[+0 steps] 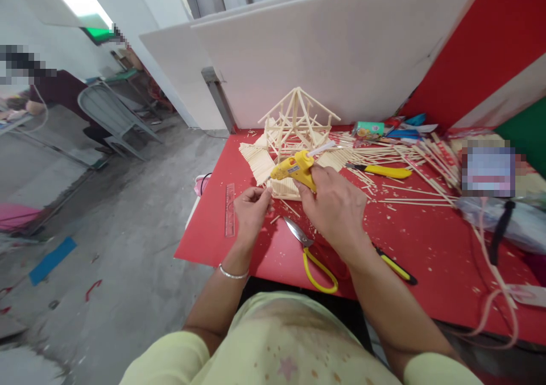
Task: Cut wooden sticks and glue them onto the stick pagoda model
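My right hand (335,206) is wrapped round a yellow hot glue gun (294,168), with a pale glue stick poking from its back end. The nozzle points left, just above the fingertips of my left hand (252,207). Those fingers are pinched together; whatever is between them is too small to make out. Behind the gun stands a small house-like frame of thin wooden sticks (297,109) with a pointed roof. A panel of sticks laid side by side (259,163) spreads at its left, and a low stick piece (285,189) lies under the gun.
Scissors with yellow handles (319,271), a clear ruler (230,210), a yellow cutter (386,171) and a second cutter (396,265) lie on the red table (205,237). Loose sticks (384,153) pile up at right. White boards (315,55) stand behind. Another person (63,98) sits at far left.
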A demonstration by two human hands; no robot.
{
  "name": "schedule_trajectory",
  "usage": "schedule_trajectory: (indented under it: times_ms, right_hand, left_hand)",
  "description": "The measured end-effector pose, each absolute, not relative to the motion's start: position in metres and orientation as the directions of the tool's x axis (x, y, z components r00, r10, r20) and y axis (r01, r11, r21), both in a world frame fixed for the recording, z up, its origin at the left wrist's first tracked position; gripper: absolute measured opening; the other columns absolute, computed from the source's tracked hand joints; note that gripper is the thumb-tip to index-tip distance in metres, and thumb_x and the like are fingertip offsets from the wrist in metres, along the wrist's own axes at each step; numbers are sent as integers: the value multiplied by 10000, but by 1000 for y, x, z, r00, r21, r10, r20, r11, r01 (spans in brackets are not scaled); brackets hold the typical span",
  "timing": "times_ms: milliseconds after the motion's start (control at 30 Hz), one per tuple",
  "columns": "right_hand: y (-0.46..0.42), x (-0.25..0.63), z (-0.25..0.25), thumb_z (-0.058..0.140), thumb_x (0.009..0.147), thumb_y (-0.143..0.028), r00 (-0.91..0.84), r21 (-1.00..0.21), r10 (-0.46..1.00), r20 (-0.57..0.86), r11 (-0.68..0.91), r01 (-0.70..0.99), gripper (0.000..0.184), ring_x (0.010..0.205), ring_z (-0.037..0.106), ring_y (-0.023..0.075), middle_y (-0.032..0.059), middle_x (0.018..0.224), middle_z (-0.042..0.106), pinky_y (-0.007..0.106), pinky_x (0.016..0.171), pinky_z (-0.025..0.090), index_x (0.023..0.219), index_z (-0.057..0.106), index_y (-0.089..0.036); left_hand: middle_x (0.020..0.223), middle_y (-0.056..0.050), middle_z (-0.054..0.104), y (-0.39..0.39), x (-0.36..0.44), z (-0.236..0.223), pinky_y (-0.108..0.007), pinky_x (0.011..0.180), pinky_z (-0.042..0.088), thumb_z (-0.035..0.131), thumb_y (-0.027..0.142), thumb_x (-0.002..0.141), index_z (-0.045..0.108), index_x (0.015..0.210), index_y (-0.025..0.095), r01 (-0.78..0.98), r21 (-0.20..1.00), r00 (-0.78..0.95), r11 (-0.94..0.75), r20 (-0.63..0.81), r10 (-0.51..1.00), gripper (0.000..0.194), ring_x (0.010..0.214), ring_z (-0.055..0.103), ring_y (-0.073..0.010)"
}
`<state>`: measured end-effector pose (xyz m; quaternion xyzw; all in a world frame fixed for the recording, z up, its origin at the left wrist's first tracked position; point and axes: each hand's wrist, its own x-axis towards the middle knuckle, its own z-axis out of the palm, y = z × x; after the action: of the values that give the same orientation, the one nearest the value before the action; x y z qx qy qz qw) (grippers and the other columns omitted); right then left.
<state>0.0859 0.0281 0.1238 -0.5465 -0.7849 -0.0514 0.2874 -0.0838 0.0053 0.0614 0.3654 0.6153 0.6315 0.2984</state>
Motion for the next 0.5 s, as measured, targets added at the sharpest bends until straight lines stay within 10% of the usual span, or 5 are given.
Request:
schedule_trajectory:
  times_ms: [500]
  right_hand:
    - [28,85,125,434,983,-419,-236,-224,830,506,390,893,375,875,606,197,79,1023,685,309,650,294,1236,585,-188]
  left_hand:
    - [554,0,630,5,-83,59,-211,449,438,744,402,769,649,662,161,78,994,-561,-71,103,822,280,433,553,-99]
